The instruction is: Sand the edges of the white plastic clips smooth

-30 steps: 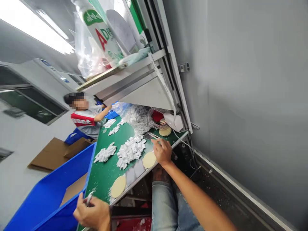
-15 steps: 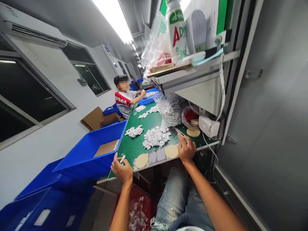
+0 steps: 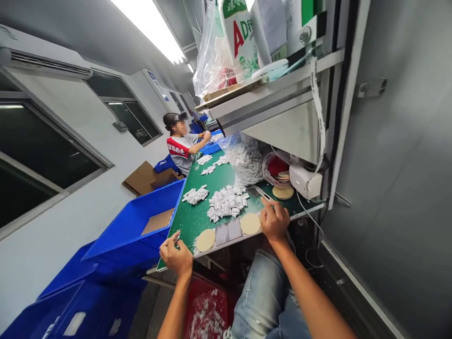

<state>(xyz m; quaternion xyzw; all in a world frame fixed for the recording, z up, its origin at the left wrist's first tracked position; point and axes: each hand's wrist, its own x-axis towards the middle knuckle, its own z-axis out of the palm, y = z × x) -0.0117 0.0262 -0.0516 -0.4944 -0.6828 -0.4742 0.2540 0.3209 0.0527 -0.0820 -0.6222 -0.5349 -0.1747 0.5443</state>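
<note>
At the near left corner of the green table, my left hand is closed in a pinch on a small white piece. My right hand grips metal tweezers above the table's near right edge, their tips pointing to a dark grey square. Between the hands lie a cream disc, two grey square pads and another cream disc along the edge. Beyond them is a heap of small white pieces, with a smaller heap to its left.
A clear bag of white pieces stands at the back, below a loaded shelf. Blue bins line the left side. A white box with cables sits right. A co-worker sits farther along. A red bin is below.
The view has shifted slightly. My left hand has turned a little, so less of the white piece shows. My right hand keeps the tweezers in nearly the same place.
</note>
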